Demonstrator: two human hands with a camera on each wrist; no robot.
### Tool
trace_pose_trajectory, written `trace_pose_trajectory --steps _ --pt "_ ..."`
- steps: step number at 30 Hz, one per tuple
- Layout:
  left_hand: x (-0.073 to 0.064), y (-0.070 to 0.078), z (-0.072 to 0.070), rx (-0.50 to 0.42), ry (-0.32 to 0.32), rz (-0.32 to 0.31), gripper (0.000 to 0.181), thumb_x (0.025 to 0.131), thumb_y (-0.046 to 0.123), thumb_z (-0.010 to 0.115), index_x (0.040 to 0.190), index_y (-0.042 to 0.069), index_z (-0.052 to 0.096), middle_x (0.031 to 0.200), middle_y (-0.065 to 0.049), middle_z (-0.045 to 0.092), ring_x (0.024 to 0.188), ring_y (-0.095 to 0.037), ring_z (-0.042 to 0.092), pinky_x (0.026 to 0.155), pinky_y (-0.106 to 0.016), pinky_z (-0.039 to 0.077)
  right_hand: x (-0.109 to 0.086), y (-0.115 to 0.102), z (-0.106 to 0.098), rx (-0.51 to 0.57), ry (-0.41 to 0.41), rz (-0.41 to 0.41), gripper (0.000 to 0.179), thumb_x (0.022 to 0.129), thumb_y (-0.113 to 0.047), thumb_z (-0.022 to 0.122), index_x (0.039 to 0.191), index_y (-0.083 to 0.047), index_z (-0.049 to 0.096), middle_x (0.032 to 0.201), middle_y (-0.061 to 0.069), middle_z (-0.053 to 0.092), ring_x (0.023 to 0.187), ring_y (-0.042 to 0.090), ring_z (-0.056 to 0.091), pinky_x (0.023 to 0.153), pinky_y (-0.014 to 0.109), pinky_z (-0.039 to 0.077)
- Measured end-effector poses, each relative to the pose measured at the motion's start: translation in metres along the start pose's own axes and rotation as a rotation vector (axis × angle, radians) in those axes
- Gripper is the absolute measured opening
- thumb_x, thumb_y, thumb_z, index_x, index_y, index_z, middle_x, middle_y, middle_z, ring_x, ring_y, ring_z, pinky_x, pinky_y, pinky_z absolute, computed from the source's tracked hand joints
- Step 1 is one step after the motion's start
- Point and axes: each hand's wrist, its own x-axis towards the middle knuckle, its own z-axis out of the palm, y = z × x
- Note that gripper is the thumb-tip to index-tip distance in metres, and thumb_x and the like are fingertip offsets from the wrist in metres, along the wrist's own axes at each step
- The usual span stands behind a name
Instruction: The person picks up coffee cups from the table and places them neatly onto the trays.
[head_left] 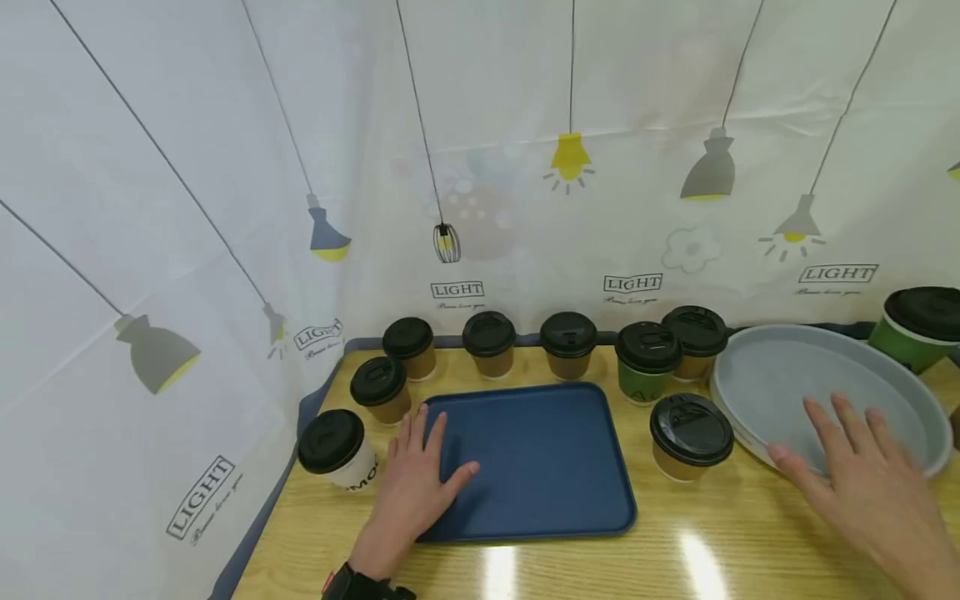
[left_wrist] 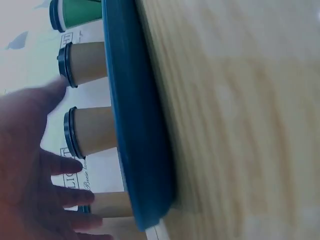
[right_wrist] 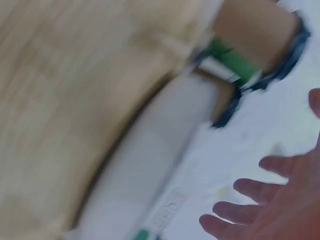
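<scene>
Hovering over one blue tray (head_left: 536, 462): left hand (head_left: 417, 482)

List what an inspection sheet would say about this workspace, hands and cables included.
Surface: light-brown wooden table, glare spots in front.
Job's things: dark-blue rectangular plastic-looking tray; pale-grey round plastic-looking tray, right of it.
Clutter: brown, green and white round paper-looking cups with black lids, around the trays.
Hands: left hand, fingers spread, over the blue tray's left edge; right hand over the grey tray.
Cables: nothing seen.
Surroundings: white lamp-printed sheet behind.
</scene>
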Motion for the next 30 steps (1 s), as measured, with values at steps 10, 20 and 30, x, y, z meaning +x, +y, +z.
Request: trace_pose_trajectory --steps 10,20,30 --pt "-0.004 -0.007 0.0 0.048 0.132 -0.101 0.055 0.096 0.015 0.075 0.138 -0.014 0.054 0.138 -0.034 0.052 0.116 -0.05 0.06 0.094 -0.057 0.053 -0.03 -0.098 -0.017 0.183 0.167 -0.293 0.044 0.088 -0.021 0.081 0.126 -0.003 0.068 0.115 0.018 0.068 0.099 0.039 0.066 0.079 0.058 0.055" --pt "-0.007 -0.009 -0.003 0.2 0.121 -0.022 0.002 0.09 -0.01 0.064 0.089 -0.011 0.065 0.076 -0.019 0.052 0.062 -0.03 0.059 0.057 -0.041 0.055 -0.021 -0.158 0.031 0.017 -0.111 -0.429 0.035 0.092 -0.02 0.078 0.064 -0.018 0.056 0.055 -0.007 0.044 0.044 0.008 0.042 0.039 0.027 0.035" --pt "-0.003 -0.013 -0.003 0.155 0.076 -0.019 0.007 0.089 -0.014 0.064 0.091 -0.01 0.068 0.075 -0.017 0.053 0.062 -0.029 0.059 0.054 -0.041 0.054 -0.011 -0.167 0.042 -0.029 -0.184 -0.371 0.038 0.09 -0.009 0.071 0.057 -0.013 0.053 0.053 0.003 0.049 0.044 0.022 0.049 0.038 0.038 0.041"
